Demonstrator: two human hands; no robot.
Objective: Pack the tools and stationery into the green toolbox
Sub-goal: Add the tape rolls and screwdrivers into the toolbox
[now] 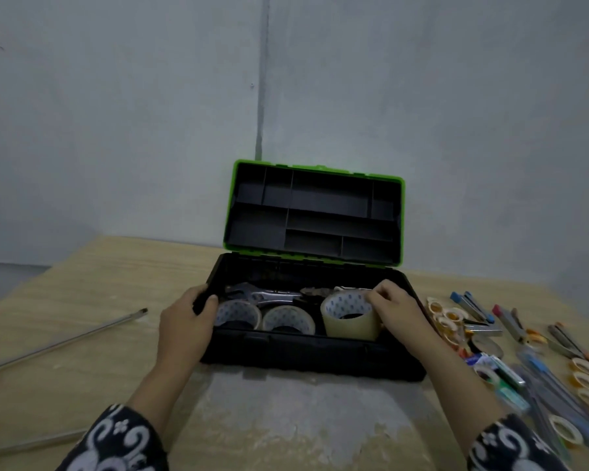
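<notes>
The green toolbox [306, 351] stands open in the middle of the table, its green-rimmed lid [313, 212] upright with empty black compartments. Inside lie an adjustable wrench [259, 295], pliers [315, 294] and three tape rolls. My right hand [393, 309] holds the large roll of clear tape [349, 317] at the box's right end, fingers on its top rim. My left hand [187, 321] grips the box's left wall. Two more tape rolls [238, 316] [288, 319] sit side by side at the front left.
Loose stationery lies on the table right of the box: small tape rolls [447, 316], staplers [473, 305], staple boxes [504, 372], pens and rulers [558, 389]. A long metal rod [65, 339] lies to the left, another [31, 443] near the front-left edge. A grey wall rises behind.
</notes>
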